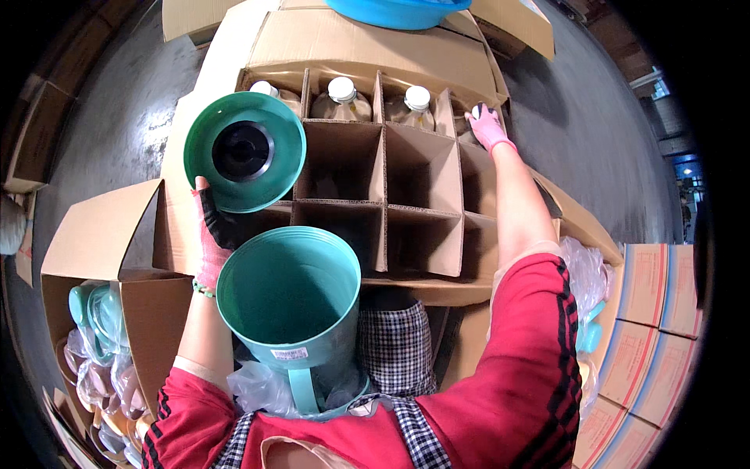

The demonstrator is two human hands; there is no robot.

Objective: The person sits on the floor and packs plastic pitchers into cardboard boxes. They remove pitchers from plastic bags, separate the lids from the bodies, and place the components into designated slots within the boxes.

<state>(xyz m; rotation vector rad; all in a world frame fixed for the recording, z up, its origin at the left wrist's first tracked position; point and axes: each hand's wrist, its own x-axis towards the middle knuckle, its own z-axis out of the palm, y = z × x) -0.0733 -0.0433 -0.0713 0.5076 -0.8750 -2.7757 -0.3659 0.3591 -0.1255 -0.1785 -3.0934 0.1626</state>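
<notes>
My left hand [212, 238], in a pink glove with a black palm, grips the lower left rim of a green round dish [199, 148] with a black ringed centre. Its thumb shows; the other fingers are mostly hidden. Close to my body, below that hand, stands a teal pitcher [328, 344] with a handle and a white label. My right hand [486, 127], gloved too, reaches into the far right compartment of a divided cardboard box [422, 168]. Its fingers close around the top of a bottle [467, 136], mostly hidden. Clear bottles [341, 102] with white caps stand along the box's far row.
A blue basin [398, 12] sits beyond the box. At left, an open carton [160, 336] holds bagged plastic items. Clear plastic bags [586, 273] lie at right, beside stacked cartons [648, 344]. Box flaps stick out on several sides.
</notes>
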